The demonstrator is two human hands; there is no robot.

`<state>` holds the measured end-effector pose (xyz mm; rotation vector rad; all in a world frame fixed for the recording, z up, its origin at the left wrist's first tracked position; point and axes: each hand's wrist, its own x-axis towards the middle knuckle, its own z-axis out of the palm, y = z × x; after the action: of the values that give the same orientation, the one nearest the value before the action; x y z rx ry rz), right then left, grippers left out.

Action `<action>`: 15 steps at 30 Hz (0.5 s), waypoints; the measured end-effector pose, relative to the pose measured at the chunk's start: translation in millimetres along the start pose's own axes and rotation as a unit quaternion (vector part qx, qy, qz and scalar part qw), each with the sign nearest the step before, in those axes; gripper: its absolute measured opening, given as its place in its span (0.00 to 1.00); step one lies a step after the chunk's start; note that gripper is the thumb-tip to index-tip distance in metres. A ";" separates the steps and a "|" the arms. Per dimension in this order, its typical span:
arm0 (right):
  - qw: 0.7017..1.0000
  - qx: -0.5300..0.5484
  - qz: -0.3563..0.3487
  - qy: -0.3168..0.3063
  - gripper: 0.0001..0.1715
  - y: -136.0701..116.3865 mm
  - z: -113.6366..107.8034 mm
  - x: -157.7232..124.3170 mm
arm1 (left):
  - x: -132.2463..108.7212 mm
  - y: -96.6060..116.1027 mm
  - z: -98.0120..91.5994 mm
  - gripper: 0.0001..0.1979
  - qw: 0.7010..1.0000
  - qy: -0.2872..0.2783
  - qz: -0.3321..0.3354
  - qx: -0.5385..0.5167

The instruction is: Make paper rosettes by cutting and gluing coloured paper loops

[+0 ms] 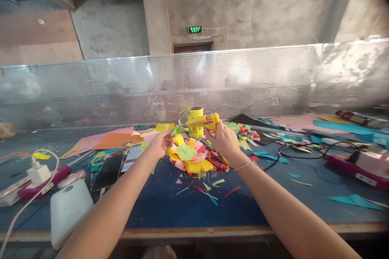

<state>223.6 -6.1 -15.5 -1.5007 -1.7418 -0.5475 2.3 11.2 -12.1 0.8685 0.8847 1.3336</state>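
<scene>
A small green paper piece [178, 130] is pinched in the fingers of my left hand [161, 144]. My right hand [224, 141] is wrapped round the handle of a yellow glue gun [202, 121], whose nozzle points left toward the green piece. Below and between both hands lies a paper flower [186, 153] with yellow and pink petals and a green centre. Behind the glue gun stands a yellow cardboard tube [195, 130], partly hidden by it. Red-handled scissors [217, 161] rest just right of the flower.
Paper scraps [209, 194] dot the blue table [170, 210]. At left are a phone [107, 172], a white device [71, 210] and a power strip [57, 176]; another power strip [358, 172] with black cables sits right. A perforated metal screen [194, 85] stands behind.
</scene>
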 end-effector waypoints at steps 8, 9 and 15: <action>0.997 -0.040 -0.039 0.046 0.19 -0.5 9.5 -3.4 | -5.5 2.4 3.7 0.04 0.998 0.005 -0.039 -0.039; 0.997 -0.042 -0.041 0.049 0.18 -0.3 9.9 -3.4 | -5.5 2.2 3.6 0.04 0.998 0.005 -0.041 -0.040; 0.994 -0.067 -0.060 0.067 0.15 0.0 9.9 -3.1 | -3.3 0.3 2.1 0.02 0.999 -0.002 -0.038 -0.032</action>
<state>221.0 -0.8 -24.0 -1.4204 -1.7273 -0.8235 4.1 7.9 -10.9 0.7815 0.8590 1.2867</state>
